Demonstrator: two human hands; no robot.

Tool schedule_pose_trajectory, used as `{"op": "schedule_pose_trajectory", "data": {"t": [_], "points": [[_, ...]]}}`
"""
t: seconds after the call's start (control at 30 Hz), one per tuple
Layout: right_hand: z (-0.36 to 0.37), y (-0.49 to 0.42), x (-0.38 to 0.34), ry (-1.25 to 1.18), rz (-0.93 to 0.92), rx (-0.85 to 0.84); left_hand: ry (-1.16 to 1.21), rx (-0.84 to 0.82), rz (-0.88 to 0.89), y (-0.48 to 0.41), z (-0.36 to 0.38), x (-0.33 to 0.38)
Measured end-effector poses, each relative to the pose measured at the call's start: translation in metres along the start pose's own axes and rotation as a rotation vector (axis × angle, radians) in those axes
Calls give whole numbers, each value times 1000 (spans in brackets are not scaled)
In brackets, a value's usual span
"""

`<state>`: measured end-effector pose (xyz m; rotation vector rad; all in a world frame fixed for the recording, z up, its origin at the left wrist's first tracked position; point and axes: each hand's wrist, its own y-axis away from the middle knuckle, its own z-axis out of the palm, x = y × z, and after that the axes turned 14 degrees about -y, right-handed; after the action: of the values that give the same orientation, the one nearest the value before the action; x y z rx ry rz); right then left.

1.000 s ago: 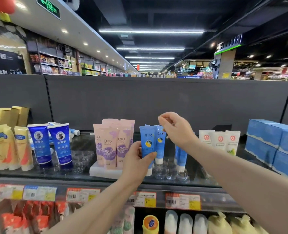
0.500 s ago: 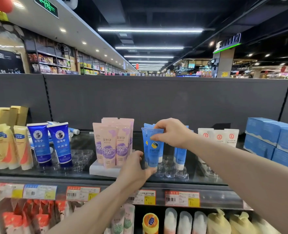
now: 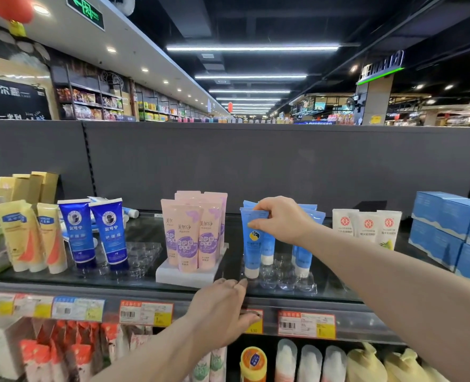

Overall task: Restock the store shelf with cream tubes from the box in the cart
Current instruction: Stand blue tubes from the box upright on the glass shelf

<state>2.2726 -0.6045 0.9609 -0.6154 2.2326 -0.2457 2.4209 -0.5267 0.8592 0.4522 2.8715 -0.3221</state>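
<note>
**Right hand sets a blue tube in the tray while the left rests at the shelf edge**

Nearest the camera, the left hand [image 3: 222,312] lies palm down over the front lip of the shelf [image 3: 336,296], fingers loosely spread and holding nothing; its fingertips reach the price-tag rail [image 3: 145,312] and partly cover one yellow tag. Below it, on the lower level, bottles and pouches stand in a row.

Just beyond the left hand's fingertips sits a clear plastic tray [image 3: 286,279] with round sockets. The front light-blue cream tube [image 3: 253,252] stands upright in it, cap down. The right hand [image 3: 283,219] pinches the crimped top of this tube between thumb and fingers, the forearm stretching in from the right. Behind and under that hand more blue tubes [image 3: 301,257] stand in the same tray.

To the left of the right hand, pink tubes [image 3: 192,232] cluster on a white stand, then dark blue tubes [image 3: 96,232] and yellow tubes [image 3: 27,235] farther left. To its right stand white tubes [image 3: 366,224] and stacked blue boxes [image 3: 449,227]. Behind everything runs the grey back panel [image 3: 256,161].
</note>
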Motion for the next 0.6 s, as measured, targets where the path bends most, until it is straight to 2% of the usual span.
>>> {"op": "schedule_pose_trajectory", "data": {"t": [0.4,0.6], "points": [[3,-3,-7,5,18,-29,-14,-2,-8,-2,-2,-1],[10,-4,-2,109,57,-59,-21,0,-3,-3,0,-4]]}}
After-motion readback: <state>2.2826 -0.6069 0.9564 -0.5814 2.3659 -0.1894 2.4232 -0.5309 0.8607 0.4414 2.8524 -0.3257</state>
